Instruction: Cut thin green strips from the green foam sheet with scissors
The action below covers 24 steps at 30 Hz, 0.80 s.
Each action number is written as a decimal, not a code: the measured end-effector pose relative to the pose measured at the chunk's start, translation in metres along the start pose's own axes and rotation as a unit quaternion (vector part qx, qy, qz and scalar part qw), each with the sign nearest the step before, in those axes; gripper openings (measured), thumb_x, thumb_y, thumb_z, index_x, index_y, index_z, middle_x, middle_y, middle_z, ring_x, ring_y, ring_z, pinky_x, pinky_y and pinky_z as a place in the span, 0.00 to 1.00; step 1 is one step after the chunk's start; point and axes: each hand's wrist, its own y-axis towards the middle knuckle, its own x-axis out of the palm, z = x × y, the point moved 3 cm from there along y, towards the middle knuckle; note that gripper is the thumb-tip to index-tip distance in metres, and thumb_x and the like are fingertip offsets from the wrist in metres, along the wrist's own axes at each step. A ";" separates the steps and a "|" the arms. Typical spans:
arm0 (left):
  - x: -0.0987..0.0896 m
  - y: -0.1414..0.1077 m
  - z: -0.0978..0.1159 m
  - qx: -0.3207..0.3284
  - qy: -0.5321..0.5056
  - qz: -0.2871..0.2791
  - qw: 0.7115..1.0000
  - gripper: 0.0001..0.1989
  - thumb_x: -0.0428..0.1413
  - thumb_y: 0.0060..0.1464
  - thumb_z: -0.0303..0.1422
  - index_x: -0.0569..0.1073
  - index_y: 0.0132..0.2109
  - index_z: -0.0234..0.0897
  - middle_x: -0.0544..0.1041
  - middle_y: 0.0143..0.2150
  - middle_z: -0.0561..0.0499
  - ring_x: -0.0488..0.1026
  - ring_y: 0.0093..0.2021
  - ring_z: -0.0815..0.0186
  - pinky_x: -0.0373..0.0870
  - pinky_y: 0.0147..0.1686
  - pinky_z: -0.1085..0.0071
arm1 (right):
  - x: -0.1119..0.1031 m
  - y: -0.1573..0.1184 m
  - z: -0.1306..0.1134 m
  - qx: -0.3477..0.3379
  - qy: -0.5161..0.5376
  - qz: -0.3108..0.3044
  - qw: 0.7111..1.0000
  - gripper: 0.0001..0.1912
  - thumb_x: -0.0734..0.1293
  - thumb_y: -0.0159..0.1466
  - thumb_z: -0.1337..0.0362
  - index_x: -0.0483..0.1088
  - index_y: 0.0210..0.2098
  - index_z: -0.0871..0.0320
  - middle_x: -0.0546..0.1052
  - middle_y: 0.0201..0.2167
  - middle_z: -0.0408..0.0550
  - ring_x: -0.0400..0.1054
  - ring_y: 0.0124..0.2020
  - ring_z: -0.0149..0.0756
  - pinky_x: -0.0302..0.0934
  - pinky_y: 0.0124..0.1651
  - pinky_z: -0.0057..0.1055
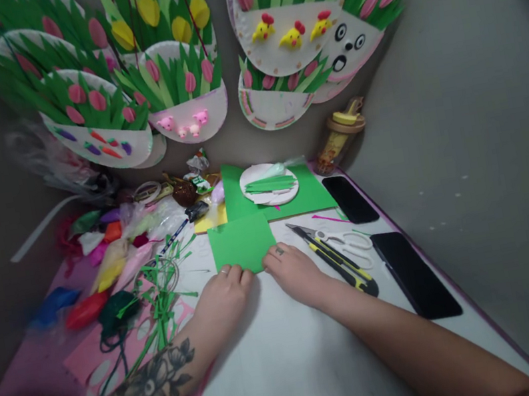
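Observation:
A green sheet of paper (241,242) lies in front of me on the white tabletop. At its near left corner, the curled fingers of my left hand (227,292) grip the edge. My right hand (295,274) pinches the near right corner in the same way; the fingertips of both hands are partly hidden. To the right of my right hand lie a yellow and black utility knife (338,256) and white-handled scissors (348,243). Behind the sheet, a white paper plate (251,201) holds cut green strips (270,185) on a larger green board (318,199).
Green paper scraps (163,303), pink punched paper (85,353) and bagged coloured clay (88,310) crowd the left. Two black phones (416,274) lie along the right edge, with a yellow cup (336,142) behind. Paper-plate flower baskets (189,112) hang on the wall.

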 end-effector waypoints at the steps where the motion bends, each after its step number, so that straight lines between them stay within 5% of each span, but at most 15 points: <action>1: 0.001 0.000 0.000 0.003 -0.004 0.000 1.000 0.08 0.46 0.57 0.23 0.69 0.41 0.33 0.70 0.38 0.44 0.68 0.40 0.59 0.68 0.39 0.64 | 0.000 0.000 0.000 0.003 0.000 -0.004 1.000 0.07 0.59 0.65 0.70 0.69 0.36 0.60 0.71 0.35 0.51 0.61 0.40 0.41 0.54 0.41 0.34; 15: -0.018 0.003 -0.015 -0.065 -0.077 -0.064 0.993 0.12 0.43 0.58 0.24 0.71 0.39 0.31 0.73 0.36 0.43 0.72 0.37 0.62 0.68 0.39 0.66 | -0.015 0.000 0.010 0.109 0.026 -0.077 0.991 0.10 0.57 0.66 0.67 0.69 0.37 0.60 0.72 0.39 0.53 0.60 0.44 0.41 0.53 0.44 0.34; 24: -0.013 0.002 -0.032 -0.083 -0.070 -0.074 0.991 0.15 0.42 0.60 0.31 0.72 0.36 0.32 0.75 0.35 0.43 0.74 0.36 0.59 0.67 0.34 0.67 | -0.016 0.000 0.018 0.152 0.000 -0.100 0.983 0.12 0.56 0.65 0.66 0.70 0.39 0.61 0.72 0.39 0.54 0.62 0.45 0.43 0.53 0.46 0.35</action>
